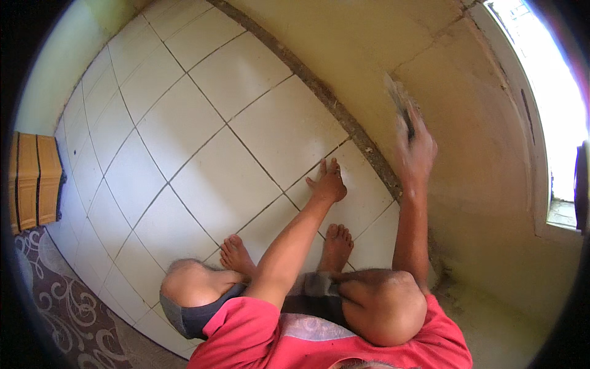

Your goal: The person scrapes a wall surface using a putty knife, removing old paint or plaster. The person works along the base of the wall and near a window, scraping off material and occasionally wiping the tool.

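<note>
My right hand [417, 147] is raised against the yellowish wall [465, 138], shut on a flat-bladed tool [397, 94] that looks like a putty knife or scraper. Motion blurs both the hand and the tool, whose blade points up the wall. Below and to the left, my left hand [328, 182] hangs low over the white floor tiles [258, 157], or rests on them, with its fingers spread and nothing visible in it. A rough, dirty strip [339, 106] runs along the foot of the wall.
My bare feet [339, 240] are on the tiles below my bent knees. A bright window opening [548, 92] is in the wall at the right. At the far left stand a wooden piece of furniture [37, 180] and a patterned rug or mat [73, 300]. Cracks mark the wall.
</note>
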{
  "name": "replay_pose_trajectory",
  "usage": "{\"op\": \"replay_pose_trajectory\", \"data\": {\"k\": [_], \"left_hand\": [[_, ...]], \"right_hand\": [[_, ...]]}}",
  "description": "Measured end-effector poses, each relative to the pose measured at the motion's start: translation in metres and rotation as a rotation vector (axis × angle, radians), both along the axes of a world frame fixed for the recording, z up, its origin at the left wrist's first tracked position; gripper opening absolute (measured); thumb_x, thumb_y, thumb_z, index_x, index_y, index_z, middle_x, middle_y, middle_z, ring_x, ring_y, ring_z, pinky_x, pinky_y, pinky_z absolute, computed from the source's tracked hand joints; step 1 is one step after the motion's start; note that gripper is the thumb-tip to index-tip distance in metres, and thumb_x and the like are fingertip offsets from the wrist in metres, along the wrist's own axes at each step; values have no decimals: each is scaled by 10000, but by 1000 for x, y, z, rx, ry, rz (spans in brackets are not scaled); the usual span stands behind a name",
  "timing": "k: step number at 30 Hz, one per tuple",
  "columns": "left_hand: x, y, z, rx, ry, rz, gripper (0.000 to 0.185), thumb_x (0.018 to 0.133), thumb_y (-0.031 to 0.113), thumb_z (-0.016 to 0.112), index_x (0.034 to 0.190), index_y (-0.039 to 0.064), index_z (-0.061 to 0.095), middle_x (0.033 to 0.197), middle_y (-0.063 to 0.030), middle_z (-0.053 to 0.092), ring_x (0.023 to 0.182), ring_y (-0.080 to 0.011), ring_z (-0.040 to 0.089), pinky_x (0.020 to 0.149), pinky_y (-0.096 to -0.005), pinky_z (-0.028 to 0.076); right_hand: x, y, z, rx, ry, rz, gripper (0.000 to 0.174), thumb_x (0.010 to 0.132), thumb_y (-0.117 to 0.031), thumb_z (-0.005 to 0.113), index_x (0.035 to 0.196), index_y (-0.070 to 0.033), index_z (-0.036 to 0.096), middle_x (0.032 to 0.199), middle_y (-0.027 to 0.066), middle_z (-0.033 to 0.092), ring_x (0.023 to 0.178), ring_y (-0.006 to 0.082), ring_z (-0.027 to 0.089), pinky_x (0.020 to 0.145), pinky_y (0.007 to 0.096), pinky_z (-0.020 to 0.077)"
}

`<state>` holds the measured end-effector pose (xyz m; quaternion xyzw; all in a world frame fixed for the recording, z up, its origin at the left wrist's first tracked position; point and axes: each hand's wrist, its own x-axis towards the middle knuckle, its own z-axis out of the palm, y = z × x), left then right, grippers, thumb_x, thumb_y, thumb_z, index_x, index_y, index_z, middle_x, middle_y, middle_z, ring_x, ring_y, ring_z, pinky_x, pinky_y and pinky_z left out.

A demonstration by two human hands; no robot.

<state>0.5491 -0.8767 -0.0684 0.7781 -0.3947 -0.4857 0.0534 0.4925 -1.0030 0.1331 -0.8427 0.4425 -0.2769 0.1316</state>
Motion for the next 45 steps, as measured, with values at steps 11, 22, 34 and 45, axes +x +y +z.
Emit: {"op": "replay_pose_trajectory", "data": {"k": [11, 22, 34, 45], "left_hand": [[-15, -3, -1, -52, -99, -69, 759, 981, 286, 541, 1648, 85, 238, 1755, -17, 8, 1605, -355, -46, 1113, -826, 245], [-23, -5, -16, -85, -164, -126, 834, 971, 324, 596, 1658, 89, 185, 1756, -32, 8, 1605, -368, -21, 1094, -844, 244], [-9, 4, -47, -202, -179, -208, 843, 973, 349, 605, 1641, 29, 204, 1750, -105, 7, 1578, -466, 23, 1044, -858, 295], [5, 4, -71, -332, -197, -212, 820, 979, 380, 603, 1631, 28, 252, 1743, -134, 83, 1574, -480, 43, 1107, -796, 296]], "right_hand": [[-283, 49, -71, 271, 31, -540, 436, 952, -289, 739, 1249, 29, 712, 1131, 225, 751, 1018, 260, 718, 936, 368, 525], [-285, 35, -57, 306, 92, -425, 451, 945, -351, 736, 1228, 0, 727, 1070, 227, 747, 971, 326, 729, 907, 400, 536], [-248, 35, -66, 152, 130, -404, 399, 948, -375, 708, 1229, -96, 749, 1076, 216, 748, 1021, 405, 709, 902, 437, 552], [-232, 32, -87, 231, 281, -482, 395, 967, -387, 662, 1254, -127, 741, 1127, 200, 726, 1031, 419, 693, 904, 498, 549]]}}
